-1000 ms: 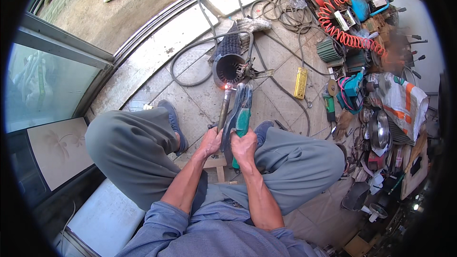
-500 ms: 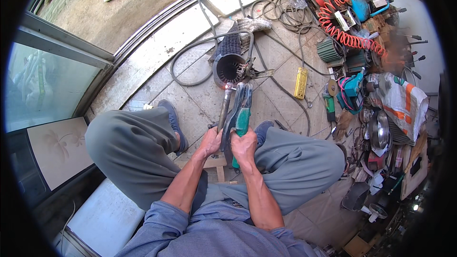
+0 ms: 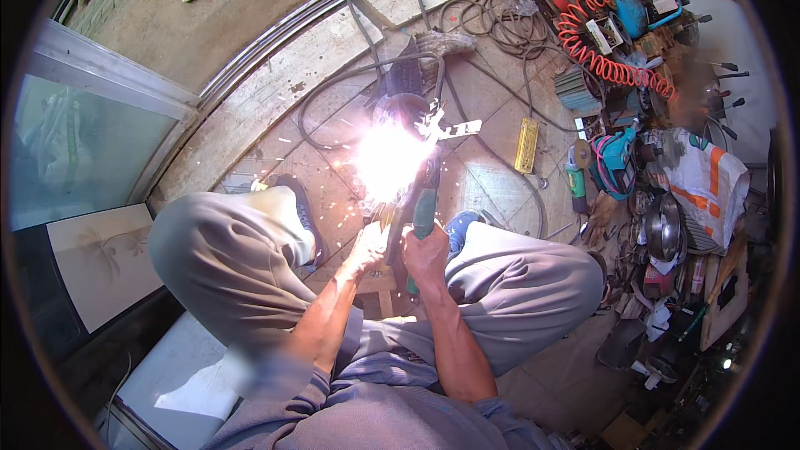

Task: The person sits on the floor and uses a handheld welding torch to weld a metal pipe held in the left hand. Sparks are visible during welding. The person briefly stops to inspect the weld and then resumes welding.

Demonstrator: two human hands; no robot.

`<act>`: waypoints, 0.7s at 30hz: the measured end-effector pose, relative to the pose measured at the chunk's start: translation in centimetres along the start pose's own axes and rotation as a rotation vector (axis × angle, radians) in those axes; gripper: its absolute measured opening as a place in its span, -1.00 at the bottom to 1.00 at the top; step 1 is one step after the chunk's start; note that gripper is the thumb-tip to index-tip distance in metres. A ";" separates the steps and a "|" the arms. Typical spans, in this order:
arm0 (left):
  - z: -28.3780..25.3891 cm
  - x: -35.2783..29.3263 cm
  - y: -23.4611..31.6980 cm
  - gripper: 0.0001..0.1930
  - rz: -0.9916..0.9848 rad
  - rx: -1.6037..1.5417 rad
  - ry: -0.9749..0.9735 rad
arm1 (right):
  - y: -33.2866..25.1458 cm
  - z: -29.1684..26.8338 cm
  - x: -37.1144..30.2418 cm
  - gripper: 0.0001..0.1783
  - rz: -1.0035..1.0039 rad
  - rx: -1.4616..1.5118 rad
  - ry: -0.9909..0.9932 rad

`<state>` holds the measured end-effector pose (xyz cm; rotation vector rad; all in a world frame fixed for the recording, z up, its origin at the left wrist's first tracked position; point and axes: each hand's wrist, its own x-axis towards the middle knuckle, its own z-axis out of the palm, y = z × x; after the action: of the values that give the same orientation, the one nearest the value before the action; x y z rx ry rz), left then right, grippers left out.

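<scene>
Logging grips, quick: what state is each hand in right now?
Left hand: closed, holding a metal rod, its far end lost in glare.
Right hand: closed, holding a green-handled tool.

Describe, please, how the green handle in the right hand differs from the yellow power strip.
The green handle is gripped by the right hand, while the yellow power strip lies on the tiled floor. The green handle looks rounded; the yellow power strip is boxy. Both are longer than wide.

Obstacle ahead of left hand (image 3: 369,250): glare (image 3: 390,158)
</scene>
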<state>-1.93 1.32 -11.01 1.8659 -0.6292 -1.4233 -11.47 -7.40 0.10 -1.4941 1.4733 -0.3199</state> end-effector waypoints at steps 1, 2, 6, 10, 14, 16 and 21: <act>-0.4 -0.4 1.0 -0.79 0.006 0.061 0.005 | -0.1 0.0 0.0 -0.91 -0.021 -0.030 0.013; 1.2 1.2 -2.9 -0.77 0.071 0.004 0.107 | -0.1 -0.2 0.0 -0.84 0.002 0.043 -0.012; 1.6 2.0 -5.4 -0.69 0.024 -0.448 -0.004 | -1.1 -0.3 -0.2 -0.83 -0.043 -0.051 0.010; 1.4 2.2 -4.6 -0.48 -0.030 -0.054 -0.008 | -0.8 -0.7 -0.2 -0.82 0.095 -0.021 -0.037; 1.2 1.4 -2.5 -0.63 -0.019 -0.174 -0.014 | 0.3 -0.7 -0.1 -0.80 0.005 0.035 0.000; 1.1 1.6 -3.5 -0.68 0.021 -0.193 0.003 | 0.5 -0.3 0.1 -0.79 0.043 0.029 0.004; 1.5 2.0 -4.6 -0.47 0.037 -0.114 0.030 | -0.7 -0.4 -0.1 -0.78 -0.017 -0.027 0.038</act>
<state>-2.95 2.47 -16.06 1.7748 -0.5541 -1.3757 -11.37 -7.61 0.87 -1.5300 1.5004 -0.3415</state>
